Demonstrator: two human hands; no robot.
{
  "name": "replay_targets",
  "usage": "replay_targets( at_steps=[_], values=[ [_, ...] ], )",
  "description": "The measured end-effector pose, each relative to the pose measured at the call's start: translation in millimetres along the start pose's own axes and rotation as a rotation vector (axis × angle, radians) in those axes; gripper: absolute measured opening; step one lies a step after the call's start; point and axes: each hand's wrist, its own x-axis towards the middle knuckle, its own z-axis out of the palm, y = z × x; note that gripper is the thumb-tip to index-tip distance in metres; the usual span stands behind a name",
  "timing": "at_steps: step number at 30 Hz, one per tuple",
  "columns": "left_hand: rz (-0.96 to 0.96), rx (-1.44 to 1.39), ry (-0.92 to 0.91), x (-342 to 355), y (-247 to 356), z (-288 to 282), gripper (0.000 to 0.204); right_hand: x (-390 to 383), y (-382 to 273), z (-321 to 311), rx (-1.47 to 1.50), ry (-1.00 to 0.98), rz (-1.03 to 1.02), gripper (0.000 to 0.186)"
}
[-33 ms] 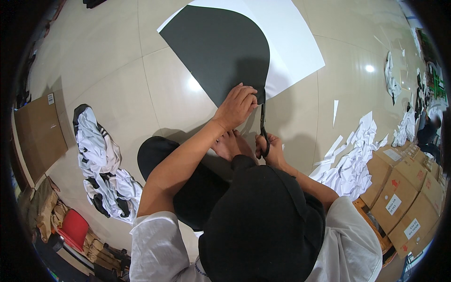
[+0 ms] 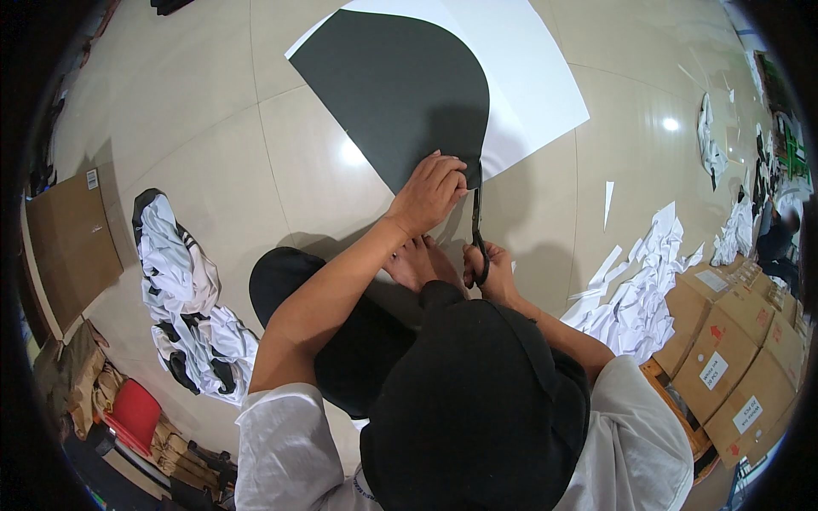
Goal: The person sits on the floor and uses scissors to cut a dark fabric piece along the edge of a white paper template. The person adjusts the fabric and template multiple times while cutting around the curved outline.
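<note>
Where the person sits with black-clothed legs (image 2: 473, 400) drawn up on the floor, one bare foot (image 2: 415, 262) shows just behind the two working hands. Taking clock directions from those hands, the right hand (image 2: 492, 271) is closed round the handles of one pair of black scissors (image 2: 477, 213), its forearm coming in from 5 o'clock, the blades pointing to 12. The left hand (image 2: 430, 194), its forearm reaching up from 7 o'clock, lies palm down with bent fingers close together on the near tip of one dark grey panel (image 2: 392, 85), just beside the blades; whether it pinches the edge I cannot tell. That panel spreads toward 11 to 12 o'clock over one white sheet (image 2: 532, 85), which shows along its right side. Beneath lies a glossy beige tiled floor (image 2: 196, 111) with thin seams. At 3 o'clock is one narrow white sliver (image 2: 608, 206); at 4, a heap of white scraps (image 2: 639, 298), too tangled to count. Crumpled white-and-black cloth (image 2: 175, 264) lies at 8. Farther out stand one large cardboard box (image 2: 77, 247) at 9, one red seat (image 2: 134, 417) at 8, and several stacked cartons (image 2: 716, 358) at 4. Farthest, at 3, another person (image 2: 775, 243) shows, blurred.
</note>
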Motion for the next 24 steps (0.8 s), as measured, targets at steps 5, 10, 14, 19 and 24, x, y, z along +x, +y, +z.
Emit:
replay_targets(
  at_steps=[5,10,14,19,24],
  values=[
    [0.009,-0.005,-0.004,0,0,-1,0.012,-3,-3,3,0.009,0.004,0.011,0.03],
    [0.011,-0.005,-0.004,-1,-1,-1,0.012,-3,-15,9,0.095,0.008,0.009,0.033],
    [0.013,-0.022,0.001,0,0,-2,0.011,8,-10,6,0.068,0.01,-0.006,0.035],
    [0.017,-0.031,-0.004,0,0,-3,0.012,13,-12,8,0.052,0.017,-0.028,0.037],
    [0.008,-0.024,-0.021,-1,0,-4,0.011,16,-12,11,0.103,0.012,-0.035,0.035]
  ],
)
